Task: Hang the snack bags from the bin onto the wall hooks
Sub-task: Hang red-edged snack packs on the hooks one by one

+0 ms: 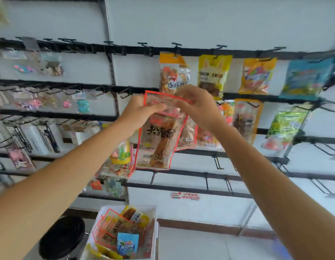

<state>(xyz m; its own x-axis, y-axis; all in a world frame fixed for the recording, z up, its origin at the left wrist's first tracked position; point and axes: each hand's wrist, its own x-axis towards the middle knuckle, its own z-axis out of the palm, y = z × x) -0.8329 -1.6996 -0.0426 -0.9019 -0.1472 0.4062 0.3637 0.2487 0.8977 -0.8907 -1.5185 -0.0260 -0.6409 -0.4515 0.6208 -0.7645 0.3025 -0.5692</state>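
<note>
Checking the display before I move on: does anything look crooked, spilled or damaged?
Nothing spilled or torn. The red-edged snack bag, pinched at its top by the left hand and right hand, tilts, apparently not yet hooked.

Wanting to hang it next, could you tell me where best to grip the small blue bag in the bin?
Probably pinch the small blue bag by its top edge, from above: it stands upright in the bin, other bags crowding its sides.

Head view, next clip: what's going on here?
A person holds a red-edged snack bag up at the wall rack, left hand and right hand both pinching its top edge. It does not look hooked yet. More bags sit in the white bin below; a yellow bag hangs nearby.
</note>
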